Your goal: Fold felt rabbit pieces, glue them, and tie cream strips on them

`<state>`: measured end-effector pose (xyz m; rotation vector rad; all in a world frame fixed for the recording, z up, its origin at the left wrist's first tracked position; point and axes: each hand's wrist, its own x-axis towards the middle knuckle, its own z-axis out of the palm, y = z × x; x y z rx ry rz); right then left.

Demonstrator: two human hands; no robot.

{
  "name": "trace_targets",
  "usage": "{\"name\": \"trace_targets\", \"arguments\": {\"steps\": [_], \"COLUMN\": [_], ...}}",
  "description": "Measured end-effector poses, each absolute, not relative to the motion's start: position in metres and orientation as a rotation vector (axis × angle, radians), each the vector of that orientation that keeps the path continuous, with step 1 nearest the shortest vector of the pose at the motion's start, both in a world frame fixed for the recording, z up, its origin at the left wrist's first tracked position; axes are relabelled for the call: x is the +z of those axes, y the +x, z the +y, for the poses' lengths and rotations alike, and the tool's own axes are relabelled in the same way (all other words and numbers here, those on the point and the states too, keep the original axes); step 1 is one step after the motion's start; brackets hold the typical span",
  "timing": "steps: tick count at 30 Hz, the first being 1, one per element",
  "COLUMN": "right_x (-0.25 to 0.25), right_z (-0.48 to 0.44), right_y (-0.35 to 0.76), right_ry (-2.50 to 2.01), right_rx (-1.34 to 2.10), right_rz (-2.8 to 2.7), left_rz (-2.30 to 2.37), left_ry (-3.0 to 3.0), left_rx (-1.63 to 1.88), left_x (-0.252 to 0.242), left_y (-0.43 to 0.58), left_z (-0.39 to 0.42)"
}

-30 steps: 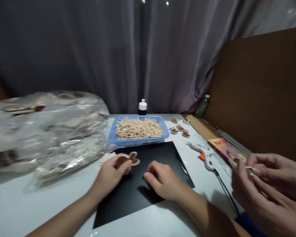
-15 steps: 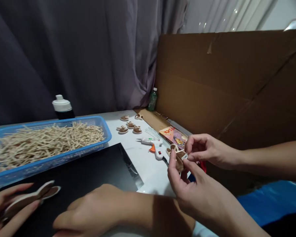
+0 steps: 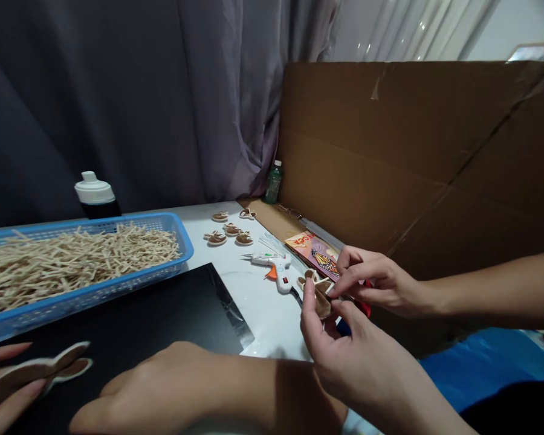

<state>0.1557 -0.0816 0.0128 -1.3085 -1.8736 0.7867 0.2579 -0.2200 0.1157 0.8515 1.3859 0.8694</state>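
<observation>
At the lower left of the frame, head view: left hand [image 3: 0,386] enters from the edge, fingers above and thumb below, pinched on a flat rabbit-eared cutout [image 3: 49,370] with a pale rim and brown face. The cutout sits low over the black sheet [image 3: 172,308], ears pointing right; whether it touches the sheet, cannot tell. Right hand [image 3: 149,393], bottom centre, rests knuckles-up on the same sheet, near the cutout. Its fingertips run off the bottom edge, so apart or curled cannot be told. Nothing visible in it.

Behind the sheet, left: blue basket [image 3: 184,241] heaped with pale sticks [image 3: 63,263], a white-capped dark bottle [image 3: 95,193] behind it. Mid-frame on the white table [image 3: 258,302]: several small finished pieces [image 3: 229,232] and a glue gun [image 3: 274,266]. A cardboard wall [image 3: 390,151] fills the right.

Right of centre, a second person's hands [image 3: 376,281] work a small brown piece [image 3: 320,296] between the fingertips, just beside the wearer's right forearm.

Judgement: the hold goes best with the pinch at the cutout's round end, ears free and unbent. The right hand's weight on the sheet should stop it sliding. The forearm lies close to the neighbour's hands and the glue gun; mind the clearance.
</observation>
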Motion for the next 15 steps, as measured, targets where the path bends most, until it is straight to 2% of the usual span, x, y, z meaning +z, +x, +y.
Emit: {"name": "trace_targets", "arguments": {"steps": [3,5,15], "right_x": [0.006,0.002,-0.002], "right_z": [-0.075,-0.071,-0.064], "right_y": [0.156,0.155,0.152], "right_ry": [-1.153,-1.171,-1.152], "right_rx": [0.327,0.167,0.175], "right_rz": [-2.416,-2.544,-2.561], "left_rz": [1.377,1.377,1.349], "left_ry": [0.893,0.862,0.842], "left_rx": [0.836,0.851,0.871], "left_x": [0.116,0.117,0.118], "left_y": [0.258,0.258,0.260], "left_z": [-0.219,-0.219,-0.217]}}
